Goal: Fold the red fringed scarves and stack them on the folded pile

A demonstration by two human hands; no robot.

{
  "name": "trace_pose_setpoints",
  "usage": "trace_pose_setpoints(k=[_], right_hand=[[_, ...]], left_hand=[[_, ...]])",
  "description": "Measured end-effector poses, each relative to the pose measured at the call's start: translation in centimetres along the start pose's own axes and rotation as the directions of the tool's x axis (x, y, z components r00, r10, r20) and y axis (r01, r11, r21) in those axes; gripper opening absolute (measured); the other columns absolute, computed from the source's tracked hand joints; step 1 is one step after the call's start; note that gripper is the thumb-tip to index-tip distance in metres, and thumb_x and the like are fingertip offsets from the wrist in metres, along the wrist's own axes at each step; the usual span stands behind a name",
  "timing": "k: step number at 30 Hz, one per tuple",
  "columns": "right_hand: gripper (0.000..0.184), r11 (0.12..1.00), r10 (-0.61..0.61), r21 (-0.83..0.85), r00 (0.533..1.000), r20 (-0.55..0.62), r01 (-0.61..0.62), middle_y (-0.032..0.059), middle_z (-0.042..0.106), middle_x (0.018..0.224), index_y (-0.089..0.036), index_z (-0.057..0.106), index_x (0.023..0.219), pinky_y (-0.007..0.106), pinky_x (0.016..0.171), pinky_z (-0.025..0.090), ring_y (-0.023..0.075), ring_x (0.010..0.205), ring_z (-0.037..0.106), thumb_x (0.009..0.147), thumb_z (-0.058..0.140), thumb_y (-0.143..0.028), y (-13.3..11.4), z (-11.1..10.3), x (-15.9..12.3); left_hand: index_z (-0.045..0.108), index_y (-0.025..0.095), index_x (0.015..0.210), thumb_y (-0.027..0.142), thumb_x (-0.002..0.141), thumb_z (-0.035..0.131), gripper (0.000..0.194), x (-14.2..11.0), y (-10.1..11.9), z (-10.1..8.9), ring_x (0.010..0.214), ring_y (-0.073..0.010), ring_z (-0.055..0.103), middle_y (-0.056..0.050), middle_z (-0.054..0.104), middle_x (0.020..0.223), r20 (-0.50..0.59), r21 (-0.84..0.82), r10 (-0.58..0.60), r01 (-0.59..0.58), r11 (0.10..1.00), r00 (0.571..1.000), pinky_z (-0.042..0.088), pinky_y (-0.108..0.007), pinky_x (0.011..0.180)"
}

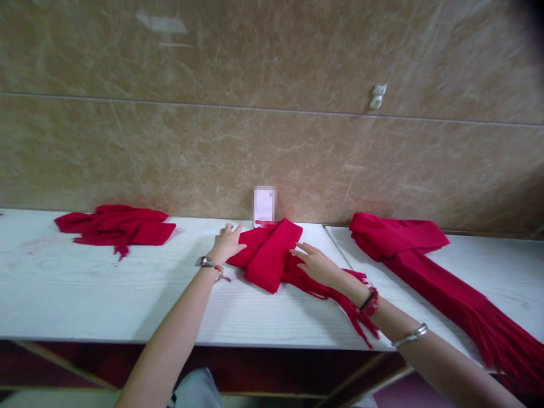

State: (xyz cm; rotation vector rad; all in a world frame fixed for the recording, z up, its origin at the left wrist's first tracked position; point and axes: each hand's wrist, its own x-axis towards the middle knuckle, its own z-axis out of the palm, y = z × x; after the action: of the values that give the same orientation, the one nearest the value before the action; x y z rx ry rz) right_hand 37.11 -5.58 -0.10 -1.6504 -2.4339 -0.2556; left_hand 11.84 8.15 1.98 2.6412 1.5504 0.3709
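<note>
A folded red scarf [270, 255] with fringed ends lies on the white table [106, 289] in front of me. My left hand [227, 242] rests flat on the scarf's left edge, fingers spread, a beaded bracelet on the wrist. My right hand [317, 265] lies open on the scarf's right side, just above the fringe that trails toward the table's front edge. Neither hand grips the cloth.
A folded red scarf [117, 226] lies at the far left of the table. A long red scarf [429, 272] stretches across the adjoining table on the right, fringe hanging past the edge. A small blurred card [264, 205] leans against the brown marble wall [272, 113].
</note>
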Motion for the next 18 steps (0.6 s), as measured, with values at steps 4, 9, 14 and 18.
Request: trace_pose_setpoints(k=[4, 9, 14, 18], right_hand=[[0.048, 0.989, -0.071, 0.133, 0.996, 0.052, 0.064, 0.0183, 0.049, 0.128, -0.009, 0.047, 0.126, 0.038, 0.098, 0.04, 0.024, 0.117, 0.047, 0.083, 0.052, -0.027, -1.7, -0.2, -1.6], [0.042, 0.989, -0.129, -0.074, 0.991, 0.036, 0.132, 0.0219, 0.05, 0.126, -0.004, 0.049, 0.123, 0.044, 0.097, 0.04, 0.0285, 0.121, 0.043, 0.081, 0.047, -0.01, -3.0, 1.3, -2.2], [0.034, 0.94, -0.246, -0.233, 0.969, 0.037, 0.247, 0.0207, 0.059, 0.113, -0.003, 0.056, 0.111, 0.038, 0.09, 0.047, 0.0267, 0.106, 0.055, 0.08, 0.042, 0.001, -4.3, 1.3, -2.0], [0.036, 0.92, -0.32, -0.235, 0.947, 0.01, 0.314, 0.0169, 0.061, 0.112, -0.007, 0.054, 0.114, 0.039, 0.088, 0.048, 0.025, 0.103, 0.057, 0.081, 0.04, 0.0, -5.1, 0.7, -3.2]], left_hand=[[0.044, 0.023, 0.13, 0.032, 0.091, 0.039, 0.04, -0.6, 4.0, 0.9, 0.126, -0.0154, 0.036, -0.003, 0.04, 0.138, 0.066, -0.16, 0.43, -0.415, 0.896, 0.901, 0.025, -0.026, 0.105], [0.039, 0.028, 0.133, 0.038, 0.094, 0.031, 0.041, 0.2, 5.6, 2.3, 0.13, -0.0195, 0.031, -0.001, 0.031, 0.143, 0.309, -0.156, 0.435, -0.406, 0.9, 0.846, 0.024, -0.042, 0.105], [0.037, 0.038, 0.132, 0.04, 0.094, 0.031, 0.039, 0.8, 6.6, 1.9, 0.131, -0.0249, 0.027, 0.004, 0.026, 0.145, 0.401, -0.102, 0.367, -0.358, 0.928, 0.839, 0.015, -0.057, 0.103], [0.043, 0.039, 0.128, 0.042, 0.092, 0.034, 0.037, 0.2, 7.1, 2.3, 0.127, -0.0292, 0.032, 0.005, 0.034, 0.142, 0.301, -0.053, 0.333, -0.333, 0.941, 0.893, 0.019, -0.056, 0.1]])
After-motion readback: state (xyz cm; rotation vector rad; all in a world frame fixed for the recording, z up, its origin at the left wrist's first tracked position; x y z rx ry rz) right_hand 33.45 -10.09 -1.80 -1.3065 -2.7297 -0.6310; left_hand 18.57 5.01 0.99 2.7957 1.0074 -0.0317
